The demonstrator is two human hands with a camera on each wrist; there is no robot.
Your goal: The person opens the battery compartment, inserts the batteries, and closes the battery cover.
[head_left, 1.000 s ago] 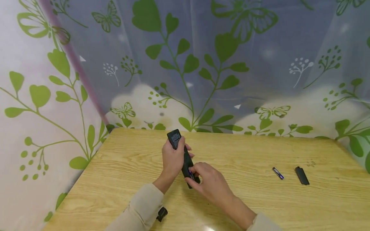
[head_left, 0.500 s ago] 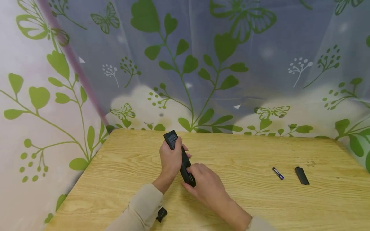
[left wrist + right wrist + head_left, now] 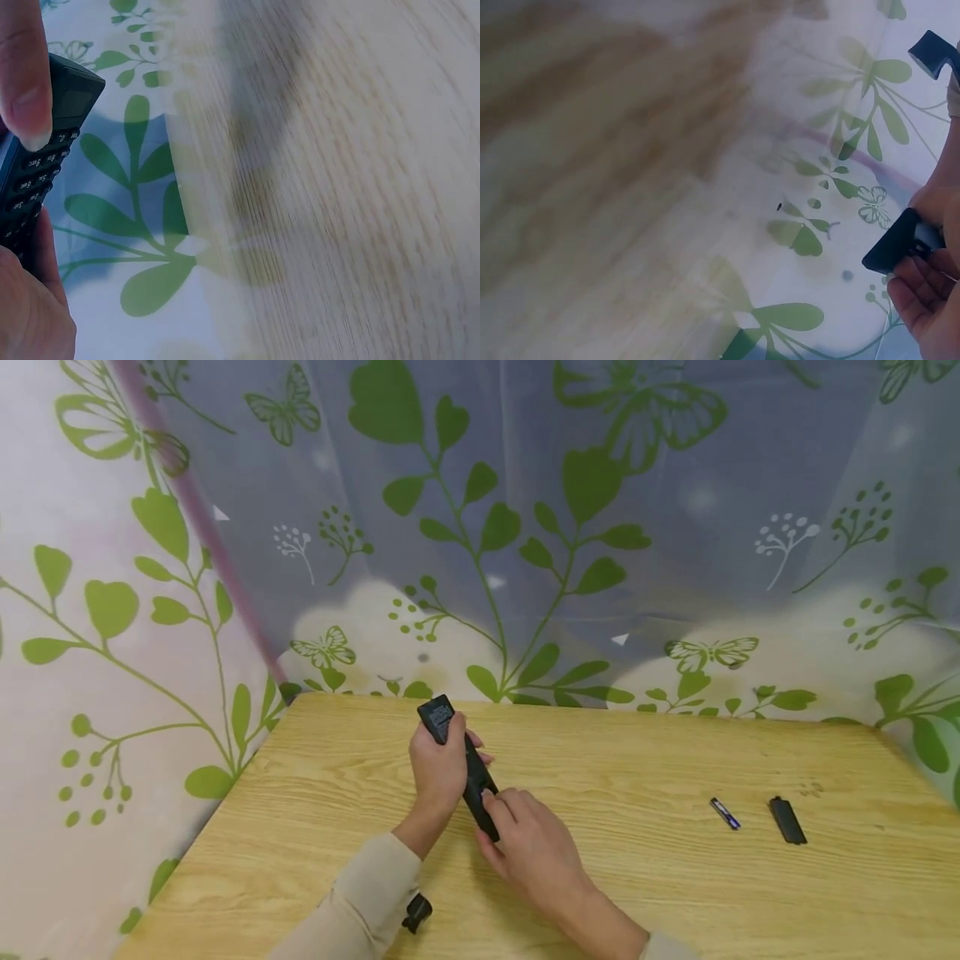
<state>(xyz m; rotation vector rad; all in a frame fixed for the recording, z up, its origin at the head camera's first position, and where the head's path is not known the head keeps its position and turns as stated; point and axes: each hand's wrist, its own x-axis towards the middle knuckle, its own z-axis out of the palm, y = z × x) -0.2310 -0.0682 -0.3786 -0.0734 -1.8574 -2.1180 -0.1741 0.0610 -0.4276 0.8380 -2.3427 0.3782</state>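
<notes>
A black cordless phone handset (image 3: 476, 781) is held up above the table, its label side facing up in the head view. Its keypad and small display side shows in the left wrist view (image 3: 34, 169). My left hand (image 3: 438, 768) grips the handset's middle, thumb across the back. My right hand (image 3: 534, 860) holds the lower end, curled fingertips in the battery compartment area and thumb at the edge. Those fingers hide what lies in the compartment. To the right, a small blue and silver battery (image 3: 725, 814) and a black battery cover (image 3: 787, 820) lie apart on the table.
The wood-grain table (image 3: 637, 777) meets a leaf-patterned cloth backdrop (image 3: 525, 568) at its rear. More patterned cloth rises at the left edge. A small black wrist camera (image 3: 417, 913) sticks out by my left sleeve (image 3: 367, 885).
The handset and both hands have shifted slightly left. A purple battery seen under my right fingers a second ago is now covered by them. The loose battery and cover stay put.
</notes>
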